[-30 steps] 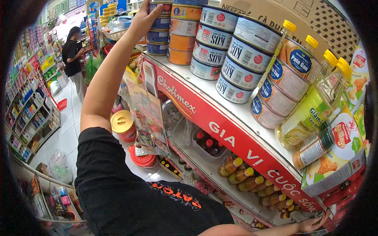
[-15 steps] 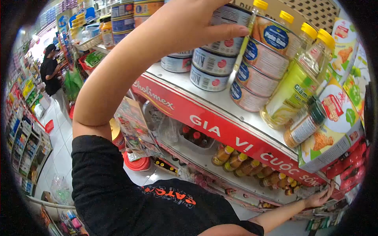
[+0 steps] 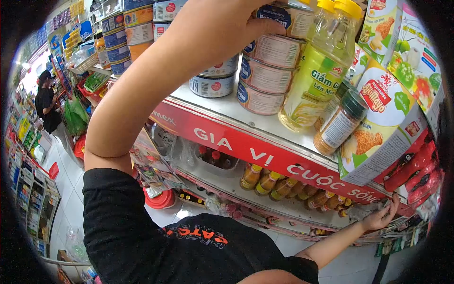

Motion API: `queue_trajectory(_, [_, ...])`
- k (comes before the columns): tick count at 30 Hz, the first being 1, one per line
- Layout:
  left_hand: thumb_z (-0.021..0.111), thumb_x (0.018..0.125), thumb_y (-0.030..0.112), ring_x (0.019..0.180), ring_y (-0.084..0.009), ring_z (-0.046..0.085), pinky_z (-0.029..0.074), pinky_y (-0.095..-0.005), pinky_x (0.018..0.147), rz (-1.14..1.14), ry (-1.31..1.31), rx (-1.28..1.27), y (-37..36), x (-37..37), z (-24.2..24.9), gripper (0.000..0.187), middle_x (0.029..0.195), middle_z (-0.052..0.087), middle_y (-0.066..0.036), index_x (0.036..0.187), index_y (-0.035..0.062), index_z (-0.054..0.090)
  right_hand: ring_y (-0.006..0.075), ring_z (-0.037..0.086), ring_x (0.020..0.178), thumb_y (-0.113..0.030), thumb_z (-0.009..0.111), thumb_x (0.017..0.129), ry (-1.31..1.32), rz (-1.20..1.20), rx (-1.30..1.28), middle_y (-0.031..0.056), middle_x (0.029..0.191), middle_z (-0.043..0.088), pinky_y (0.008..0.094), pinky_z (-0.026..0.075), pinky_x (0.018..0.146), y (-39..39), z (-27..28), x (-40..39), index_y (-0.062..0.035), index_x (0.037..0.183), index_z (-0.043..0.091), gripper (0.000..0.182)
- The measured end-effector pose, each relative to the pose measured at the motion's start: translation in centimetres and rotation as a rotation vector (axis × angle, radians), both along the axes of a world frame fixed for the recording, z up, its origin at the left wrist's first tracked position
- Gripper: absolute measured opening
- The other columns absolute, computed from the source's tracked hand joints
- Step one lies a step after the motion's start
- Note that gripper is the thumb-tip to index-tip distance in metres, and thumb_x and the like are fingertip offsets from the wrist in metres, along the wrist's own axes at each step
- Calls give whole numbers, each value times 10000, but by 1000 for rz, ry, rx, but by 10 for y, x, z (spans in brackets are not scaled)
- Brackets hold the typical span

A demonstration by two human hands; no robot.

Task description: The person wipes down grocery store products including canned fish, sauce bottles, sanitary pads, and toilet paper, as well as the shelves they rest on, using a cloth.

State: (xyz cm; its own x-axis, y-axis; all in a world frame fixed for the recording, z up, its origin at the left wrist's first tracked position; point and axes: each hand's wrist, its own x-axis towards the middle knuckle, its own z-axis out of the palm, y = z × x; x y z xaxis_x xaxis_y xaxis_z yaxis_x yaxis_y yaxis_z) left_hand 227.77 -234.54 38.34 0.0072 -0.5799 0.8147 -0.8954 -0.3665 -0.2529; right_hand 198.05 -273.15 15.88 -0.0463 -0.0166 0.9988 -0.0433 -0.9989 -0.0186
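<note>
My left hand reaches up to the top of a stack of pâté cans, its thumb lying across the front of the uppermost can. The other fingers are cut off by the frame's top edge. Below that can, several more pâté cans stand stacked. Just right of them is a bottle of yellowish vinegar with a yellow cap. My right hand is low at the right, fingers curled at the end of the red shelf edge.
A spice jar and mayonnaise boxes stand right of the vinegar, near red packets. Grey-labelled cans are stacked to the left. Sauce bottles fill the lower shelf. A person stands in the aisle.
My left hand has moved right, from the grey-labelled cans to the top pâté can. The view has shifted, so the shelf goods appear further left. My right hand stays at the shelf edge.
</note>
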Motion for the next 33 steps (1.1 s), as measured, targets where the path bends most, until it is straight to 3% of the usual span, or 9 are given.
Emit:
queue_trajectory(10, [649, 714, 75, 892, -299, 515, 352, -483, 936, -323, -369, -376, -7, 17, -13, 226, 843, 513, -121, 896, 62, 515, 338, 475, 1088, -114, 415, 911, 0, -13, 12, 247, 1176, 480, 425, 358, 940, -27, -17, -8, 86, 1021, 477, 236])
queue_trajectory(13, [618, 758, 77, 869, -286, 507, 354, -488, 926, -436, -451, -446, -1, -6, -12, 196, 863, 489, -127, 919, 56, 508, 331, 505, 862, -185, 413, 913, 15, 38, -115, 234, 997, 514, 425, 413, 794, 16, 21, 12, 65, 896, 483, 260])
queue_trajectory(14, [636, 754, 100, 888, -257, 503, 384, -434, 889, -413, -405, -441, 2, -18, -16, 252, 902, 489, -120, 954, 50, 490, 312, 519, 673, -210, 436, 912, 17, 85, -258, 214, 843, 542, 428, 450, 665, 46, 48, 22, 36, 839, 486, 261])
queue_trajectory(17, [732, 688, 179, 1006, -184, 461, 442, -259, 777, -261, -254, -475, 7, -44, -43, 549, 1084, 457, -113, 1101, 34, 401, 317, 522, 767, -300, 439, 905, -31, 86, -203, 227, 932, 532, 444, 429, 726, 35, 33, 21, 38, 852, 471, 343])
queue_trajectory(19, [717, 697, 157, 1040, -191, 431, 436, -271, 792, -565, 46, -624, -5, -67, -73, 481, 1086, 446, -114, 1066, 47, 427, 266, 496, 769, -354, 452, 897, -18, 176, -122, 234, 1008, 509, 330, 427, 625, 24, 28, 18, 29, 850, 462, 385])
queue_trajectory(26, [554, 843, 145, 1042, -147, 462, 410, -285, 850, -973, 852, -996, -47, -187, -194, 342, 1100, 475, -84, 1129, 62, 387, 325, 512, 897, -226, 388, 892, -77, 414, -124, 228, 1007, 520, 429, 398, 810, -3, 6, 11, 19, 866, 486, 265])
queue_trajectory(28, [556, 848, 173, 983, -134, 502, 426, -286, 835, -919, 971, -988, -61, -207, -232, 330, 1079, 511, -66, 1123, 61, 413, 327, 514, 911, -217, 378, 885, -64, 582, -112, 225, 1008, 518, 427, 399, 823, -1, 1, 12, 18, 860, 486, 260])
queue_trajectory(29, [578, 831, 199, 1128, -288, 461, 371, -388, 933, -854, 1137, -999, -67, -222, -247, 338, 1096, 516, -137, 1089, 28, 441, 329, 515, 917, -213, 374, 881, -53, 678, -103, 223, 1009, 518, 426, 400, 829, 1, -2, 13, 18, 857, 486, 258])
queue_trajectory(33, [617, 804, 152, 1078, -196, 487, 381, -334, 918, -641, 1363, -823, -95, -278, -289, 359, 1106, 543, -123, 1106, 1, 495, 333, 518, 945, -196, 355, 867, 74, 1176, -41, 217, 1011, 515, 422, 402, 854, 33, -19, 19, 17, 845, 485, 250])
